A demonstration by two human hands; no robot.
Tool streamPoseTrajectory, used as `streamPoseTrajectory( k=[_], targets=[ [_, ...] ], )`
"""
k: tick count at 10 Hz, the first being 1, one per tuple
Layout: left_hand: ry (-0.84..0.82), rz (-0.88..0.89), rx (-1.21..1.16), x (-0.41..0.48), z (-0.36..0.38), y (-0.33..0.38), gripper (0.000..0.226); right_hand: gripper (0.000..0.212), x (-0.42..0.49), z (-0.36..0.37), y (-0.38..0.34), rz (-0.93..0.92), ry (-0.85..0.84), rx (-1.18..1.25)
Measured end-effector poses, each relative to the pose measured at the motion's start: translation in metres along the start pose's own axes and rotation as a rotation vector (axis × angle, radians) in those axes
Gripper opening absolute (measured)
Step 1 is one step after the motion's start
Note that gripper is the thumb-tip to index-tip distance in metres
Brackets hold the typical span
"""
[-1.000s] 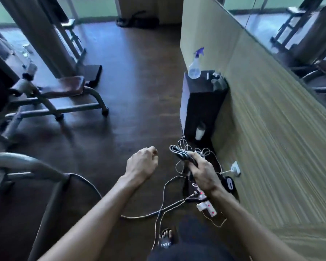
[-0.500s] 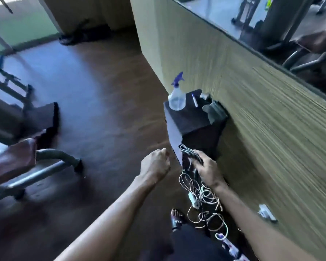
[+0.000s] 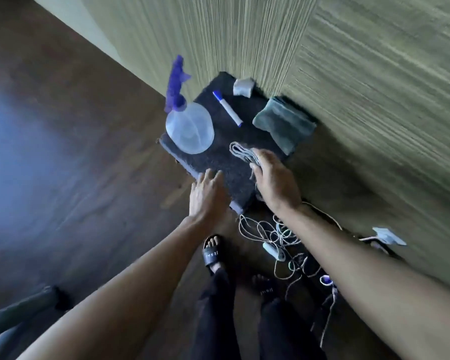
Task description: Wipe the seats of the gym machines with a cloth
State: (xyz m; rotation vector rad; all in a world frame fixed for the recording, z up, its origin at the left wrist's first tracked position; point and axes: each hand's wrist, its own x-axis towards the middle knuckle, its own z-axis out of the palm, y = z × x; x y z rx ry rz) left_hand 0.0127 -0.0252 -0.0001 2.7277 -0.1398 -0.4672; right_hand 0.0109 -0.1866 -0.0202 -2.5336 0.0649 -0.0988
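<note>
A folded grey striped cloth (image 3: pixel 240 152) rests on top of a low black stand (image 3: pixel 218 165) by the wall. My right hand (image 3: pixel 273 178) is closed on the cloth's near end, above the stand's right side. My left hand (image 3: pixel 207 196) hovers over the stand's near edge with fingers spread and nothing in it. A clear spray bottle (image 3: pixel 190 128) with a purple trigger stands on the left part of the stand. A second folded cloth (image 3: pixel 283 123), grey-green, lies at the stand's right edge against the wall.
A white marker (image 3: pixel 227 109) and a small pale object (image 3: pixel 242 87) lie on the stand. Tangled white cables (image 3: pixel 270 235) and chargers cover the floor by my sandalled feet (image 3: pixel 213 252). The wood-grain wall (image 3: pixel 348 74) is right behind. A grey machine frame (image 3: pixel 11 315) shows at bottom left.
I have stepped up to the stand and now look down on it. My right hand brought the striped cloth over its top. My left fist has opened.
</note>
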Motion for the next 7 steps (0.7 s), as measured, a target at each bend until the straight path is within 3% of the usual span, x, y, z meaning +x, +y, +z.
streamPoseTrajectory(
  k=[1,2,3,4,7],
  targets=[
    [0.113,0.109,-0.005,0.037,0.032,-0.021,0.043,0.036,0.024,0.037,0.017,-0.072,0.137,-0.149],
    [0.077,0.073,0.004,0.050,0.056,-0.035,0.063,0.039,0.029,0.068,0.032,-0.148,0.140,-0.265],
    [0.082,0.056,0.020,0.049,0.076,-0.046,0.070,0.049,0.015,0.089,0.033,-0.149,-0.026,-0.421],
    [0.100,0.065,0.038,0.047,0.080,-0.048,0.068,0.051,0.013,0.093,0.029,-0.089,-0.069,-0.434],
    [0.012,-0.099,-0.067,0.012,0.033,-0.039,0.061,0.062,0.019,0.046,0.013,0.006,-0.401,-0.289]
  ],
)
